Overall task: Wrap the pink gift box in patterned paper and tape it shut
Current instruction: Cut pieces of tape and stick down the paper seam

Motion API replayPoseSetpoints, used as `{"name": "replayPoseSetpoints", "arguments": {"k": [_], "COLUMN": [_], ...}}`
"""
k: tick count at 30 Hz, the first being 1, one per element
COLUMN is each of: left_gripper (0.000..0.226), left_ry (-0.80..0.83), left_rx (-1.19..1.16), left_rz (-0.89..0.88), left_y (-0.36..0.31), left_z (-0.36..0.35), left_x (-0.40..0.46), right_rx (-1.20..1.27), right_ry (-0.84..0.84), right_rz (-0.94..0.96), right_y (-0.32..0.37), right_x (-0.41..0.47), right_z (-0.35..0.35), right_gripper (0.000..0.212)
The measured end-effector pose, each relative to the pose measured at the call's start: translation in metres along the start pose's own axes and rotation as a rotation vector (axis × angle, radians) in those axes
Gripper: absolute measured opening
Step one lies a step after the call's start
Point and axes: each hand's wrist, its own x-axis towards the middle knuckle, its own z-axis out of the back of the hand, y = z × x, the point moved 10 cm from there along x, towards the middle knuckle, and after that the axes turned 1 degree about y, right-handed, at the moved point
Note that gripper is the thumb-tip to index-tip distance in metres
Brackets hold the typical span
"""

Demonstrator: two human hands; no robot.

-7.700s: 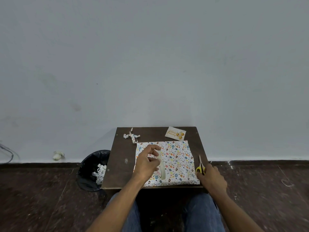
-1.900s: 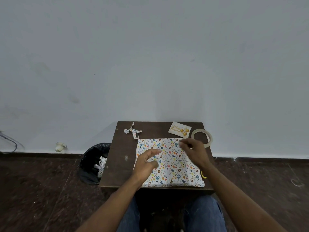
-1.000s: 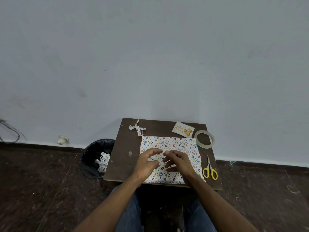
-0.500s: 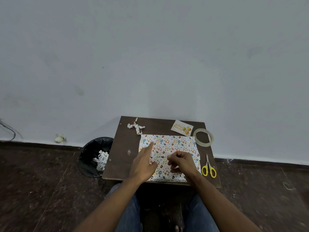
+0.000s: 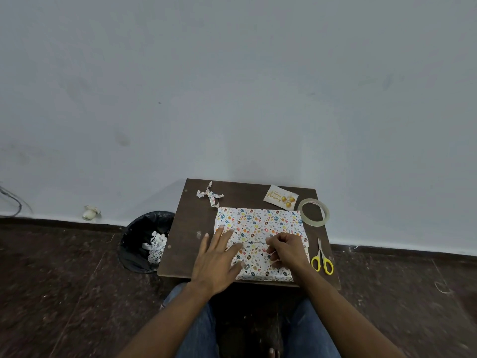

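Note:
The gift box, fully covered in white paper with colourful dots [image 5: 258, 223], lies flat on the small dark brown table [image 5: 188, 228]; none of its pink shows. My left hand [image 5: 219, 257] lies flat with straight fingers on the paper's left part. My right hand [image 5: 285, 250] rests on the right part with fingers curled, its fingertips on the paper seam across the middle. A roll of clear tape [image 5: 313, 211] lies at the table's far right corner. Yellow-handled scissors [image 5: 321, 259] lie just right of the wrapped box.
A small "Happy Birthday" card [image 5: 280, 197] and a crumpled paper scrap [image 5: 209, 196] sit at the table's far edge. A black bin [image 5: 144, 241] with paper offcuts stands on the floor to the left. The wall rises right behind the table. My knees are under the near edge.
My left hand has spread flat and slid leftward on the paper. My right hand stays curled on the seam. Earlier the right hand set down the scissors and tape roll.

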Motion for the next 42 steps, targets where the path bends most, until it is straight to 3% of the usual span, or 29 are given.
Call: {"name": "replayPoseSetpoints", "arguments": {"k": [5, 14, 22, 42], "left_gripper": [0.054, 0.083, 0.084, 0.085], "left_ry": [0.000, 0.057, 0.057, 0.061], "left_rx": [-0.018, -0.086, -0.096, -0.107], "left_rz": [0.001, 0.008, 0.064, 0.085], "left_y": [0.003, 0.009, 0.010, 0.009], "left_z": [-0.003, -0.011, -0.012, -0.010], "left_x": [-0.002, -0.008, -0.011, -0.009], "right_rx": [-0.057, 0.015, -0.049, -0.199], "right_ry": [0.063, 0.053, 0.019, 0.000], "right_rz": [-0.074, -0.222, -0.302, -0.361], "right_y": [0.001, -0.008, -0.012, -0.009], "right_x": [0.000, 0.009, 0.014, 0.019], "right_z": [-0.018, -0.037, -0.038, -0.038], "right_gripper": [0.017, 0.011, 0.023, 0.026]}}
